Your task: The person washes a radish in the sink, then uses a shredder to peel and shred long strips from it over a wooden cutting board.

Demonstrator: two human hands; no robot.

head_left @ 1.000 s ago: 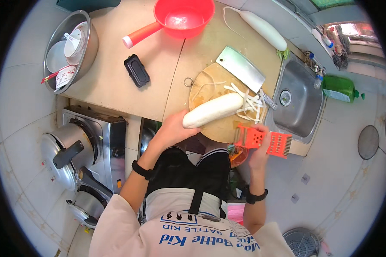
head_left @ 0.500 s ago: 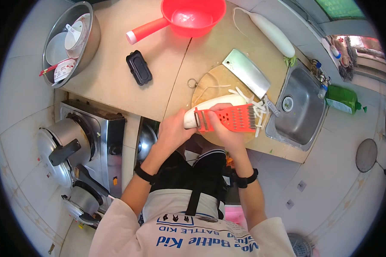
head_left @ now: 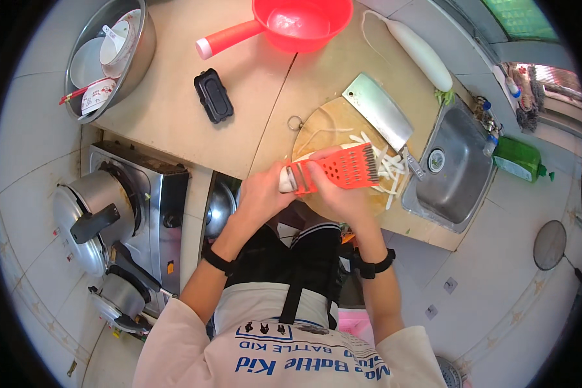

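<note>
My left hand (head_left: 265,193) is wrapped round one end of a peeled white radish (head_left: 285,182), mostly hidden now under a red-orange grater (head_left: 348,169). The grater lies across the radish, held by my right hand (head_left: 344,199) with the thumb along its face. Both are over the near part of a round wooden cutting board (head_left: 314,129). White radish strips (head_left: 390,167) are scattered on the board's right side, past the grater's toothed end. A cleaver (head_left: 377,110) rests across the board's far right edge, its handle toward the sink.
A whole white radish (head_left: 420,52) lies behind the cleaver. The steel sink (head_left: 459,174) is at the right, with a green bottle (head_left: 518,158) beside it. Farther back are a red dipper (head_left: 304,22) and a black case (head_left: 213,96). Pots (head_left: 97,207) stand on the stove, left.
The grater has slid left toward my left hand, its toothed end tipped upward, and covers more of the radish. My right hand moved with it. The whole view has shifted slightly.
</note>
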